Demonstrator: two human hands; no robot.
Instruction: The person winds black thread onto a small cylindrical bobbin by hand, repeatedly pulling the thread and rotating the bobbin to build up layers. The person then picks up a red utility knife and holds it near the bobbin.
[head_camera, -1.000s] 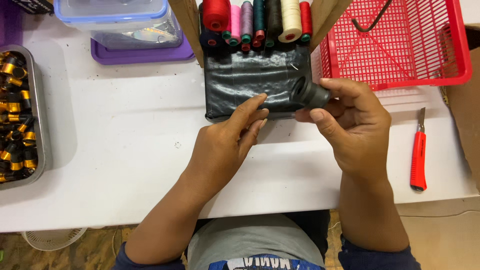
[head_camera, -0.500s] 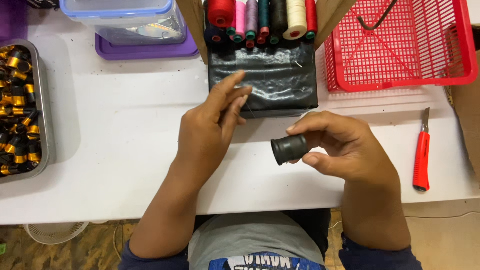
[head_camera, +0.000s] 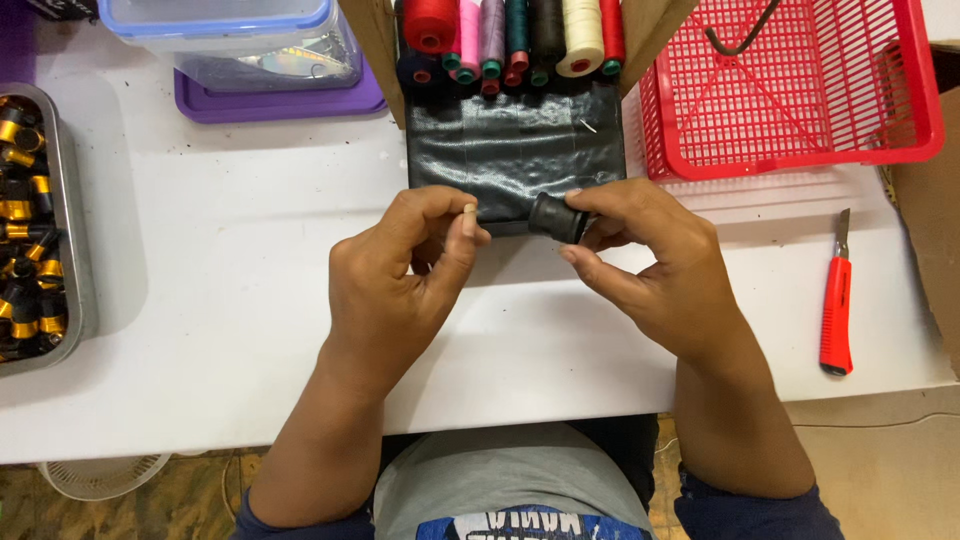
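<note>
The right hand (head_camera: 655, 265) pinched a short, dark cylindrical spool (head_camera: 558, 217) between thumb and fingertips; the left hand (head_camera: 400, 275), just beside it, pinched its thumb and forefinger together. Beyond lay a glossy black wrapped block (head_camera: 515, 150), then colourful thread cones (head_camera: 515, 35).

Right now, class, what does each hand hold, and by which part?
The right hand pinches a black spool round its barrel. The left hand's fingertips are pinched; anything between them is too small to tell.

A black spool (head_camera: 556, 217) against a glossy black block (head_camera: 515, 150), red basket (head_camera: 790, 160), purple tray (head_camera: 280, 102).
</note>
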